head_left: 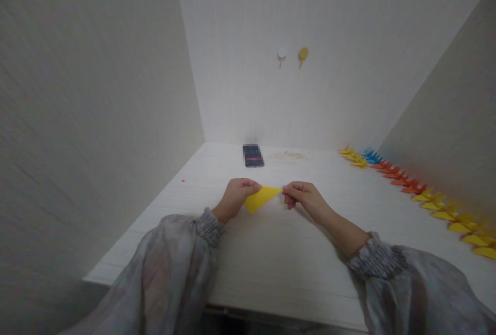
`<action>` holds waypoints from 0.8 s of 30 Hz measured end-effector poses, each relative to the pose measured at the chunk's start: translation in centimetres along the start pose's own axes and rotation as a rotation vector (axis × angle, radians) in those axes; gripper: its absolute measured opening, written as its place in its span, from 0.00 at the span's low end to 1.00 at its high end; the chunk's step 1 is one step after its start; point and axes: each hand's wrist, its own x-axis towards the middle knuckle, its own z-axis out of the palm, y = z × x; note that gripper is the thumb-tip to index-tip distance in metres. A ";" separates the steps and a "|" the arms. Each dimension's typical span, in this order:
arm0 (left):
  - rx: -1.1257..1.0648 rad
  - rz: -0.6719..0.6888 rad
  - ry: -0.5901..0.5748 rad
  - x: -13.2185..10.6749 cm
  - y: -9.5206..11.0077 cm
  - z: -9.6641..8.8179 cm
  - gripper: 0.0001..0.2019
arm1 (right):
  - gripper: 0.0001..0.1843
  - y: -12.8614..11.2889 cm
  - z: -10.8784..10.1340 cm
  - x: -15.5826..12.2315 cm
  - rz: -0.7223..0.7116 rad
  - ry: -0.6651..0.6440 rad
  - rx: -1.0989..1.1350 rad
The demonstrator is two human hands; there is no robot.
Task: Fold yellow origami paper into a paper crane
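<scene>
A yellow piece of folded paper (259, 199), roughly triangular, is held between both hands above the white table. My left hand (237, 195) grips its left side, with the thumb lying on top near the upper edge. At the paper's pointed right tip, my right hand (300, 195) pinches with thumb and forefinger, its other fingers curled under. The left hand's fingers behind the paper are partly hidden.
Folded paper figures stand in rows along the right wall: yellow (445, 208), orange-red (401, 176) and blue (372, 156). A dark, pixelated phone-like object (253, 155) lies at the back. Two hooks, white (281, 54) and yellow (303, 55), are on the back wall.
</scene>
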 end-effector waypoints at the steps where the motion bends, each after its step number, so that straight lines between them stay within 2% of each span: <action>1: -0.006 0.004 0.007 0.1 -0.1 -0.1 0.11 | 0.15 0.1 -0.1 0.0 -0.013 0.019 0.013; 7: -0.013 0.001 0.007 -0.1 0.2 0.2 0.11 | 0.15 0.3 0.3 0.1 -0.130 0.063 0.026; 13: 0.038 0.001 -0.081 -0.6 0.8 1.1 0.11 | 0.12 0.4 1.9 0.1 -0.143 0.033 -0.201; 16: 0.064 0.021 -0.081 -0.6 0.8 1.2 0.12 | 0.11 0.2 2.1 -0.1 -0.143 0.037 -0.279; 21: 0.025 0.050 -0.036 -0.6 0.9 1.1 0.13 | 0.13 -0.2 1.8 -0.2 -0.114 0.108 -0.135; 24: 0.021 0.065 -0.048 -0.7 1.1 1.2 0.14 | 0.14 -0.6 1.7 -0.3 -0.126 0.136 -0.089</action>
